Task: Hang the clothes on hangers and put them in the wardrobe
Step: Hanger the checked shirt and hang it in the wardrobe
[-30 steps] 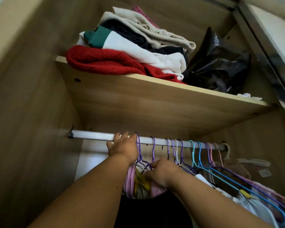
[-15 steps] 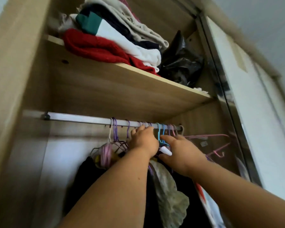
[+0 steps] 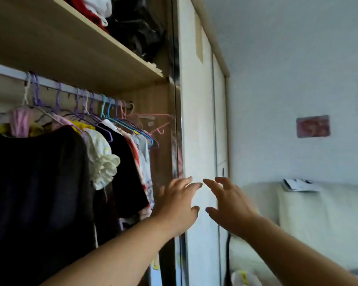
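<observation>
The wardrobe's silver rail (image 3: 50,83) carries several purple, blue and pink hangers (image 3: 85,104). Clothes hang from them: a large black garment (image 3: 39,178) at the left, a cream ruffled piece (image 3: 103,159), another black top (image 3: 128,178) and a patterned one (image 3: 143,157). My left hand (image 3: 178,205) and my right hand (image 3: 227,205) are both out of the wardrobe, held up in front of the white sliding door (image 3: 198,141) with fingers spread. Neither hand holds anything.
A wooden shelf (image 3: 81,48) above the rail holds folded clothes (image 3: 91,9) and a black plastic bag (image 3: 139,23). To the right is a pale wall with a red picture (image 3: 313,126) and a white padded surface (image 3: 318,223) below it.
Both hands let go of the hangers on the rail and dropped down and to the right, out of the wardrobe. My view swung right toward the door and the room.
</observation>
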Demonstrator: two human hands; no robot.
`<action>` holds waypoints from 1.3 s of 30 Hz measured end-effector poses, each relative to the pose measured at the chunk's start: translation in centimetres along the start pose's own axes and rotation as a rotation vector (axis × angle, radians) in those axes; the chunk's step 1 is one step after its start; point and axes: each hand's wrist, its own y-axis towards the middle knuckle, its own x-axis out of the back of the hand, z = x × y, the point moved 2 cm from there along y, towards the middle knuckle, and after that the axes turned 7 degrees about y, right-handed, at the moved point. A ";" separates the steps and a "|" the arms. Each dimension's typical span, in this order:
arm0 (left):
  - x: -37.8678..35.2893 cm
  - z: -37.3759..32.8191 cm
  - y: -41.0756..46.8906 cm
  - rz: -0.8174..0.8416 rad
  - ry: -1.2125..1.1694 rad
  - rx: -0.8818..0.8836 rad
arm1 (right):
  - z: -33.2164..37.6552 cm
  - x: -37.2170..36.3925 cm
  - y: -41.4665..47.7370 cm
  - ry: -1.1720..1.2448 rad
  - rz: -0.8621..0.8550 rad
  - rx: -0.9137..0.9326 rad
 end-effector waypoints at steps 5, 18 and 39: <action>-4.0 -10.6 -8.0 0.220 -0.235 -0.057 | -6.3 2.1 -14.3 -0.054 0.163 -0.230; -2.1 -33.2 -27.2 0.586 -0.688 -0.418 | -5.3 12.2 -46.3 -0.213 0.196 -0.806; 13.3 -47.1 -63.3 0.861 -0.593 -1.227 | 20.4 24.5 -89.4 -0.404 0.020 -1.626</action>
